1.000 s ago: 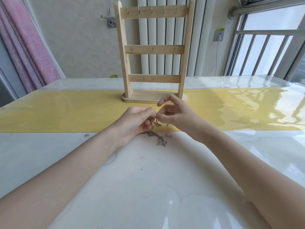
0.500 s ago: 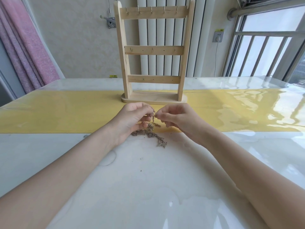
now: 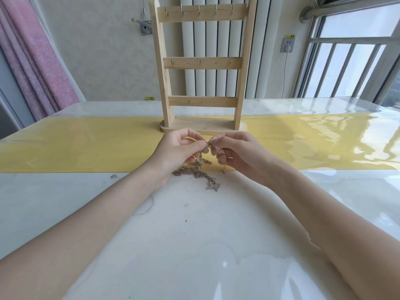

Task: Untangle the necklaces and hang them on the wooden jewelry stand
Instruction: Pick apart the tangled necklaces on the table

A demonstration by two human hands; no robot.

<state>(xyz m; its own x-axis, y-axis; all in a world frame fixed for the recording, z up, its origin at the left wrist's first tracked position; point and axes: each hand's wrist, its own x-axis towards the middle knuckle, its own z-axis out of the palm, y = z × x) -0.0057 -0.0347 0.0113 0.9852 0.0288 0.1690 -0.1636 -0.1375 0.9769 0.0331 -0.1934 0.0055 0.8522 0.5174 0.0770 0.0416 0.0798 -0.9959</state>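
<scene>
My left hand (image 3: pixel 179 150) and right hand (image 3: pixel 236 152) each pinch the tangled brassy metal necklace chains (image 3: pixel 198 173) between thumb and fingertips, nearly touching. The rest of the tangle trails onto the glossy white table (image 3: pixel 194 234), just near of the empty pale wooden ladder-shaped jewelry stand (image 3: pixel 202 63).

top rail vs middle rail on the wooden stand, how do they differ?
The top rail carries a row of five metal hooks along it; the middle rail shows about three hooks with small dots between them. The top rail looks taller than the middle rail. Both are pale wood, horizontal, and bare of necklaces.
</scene>
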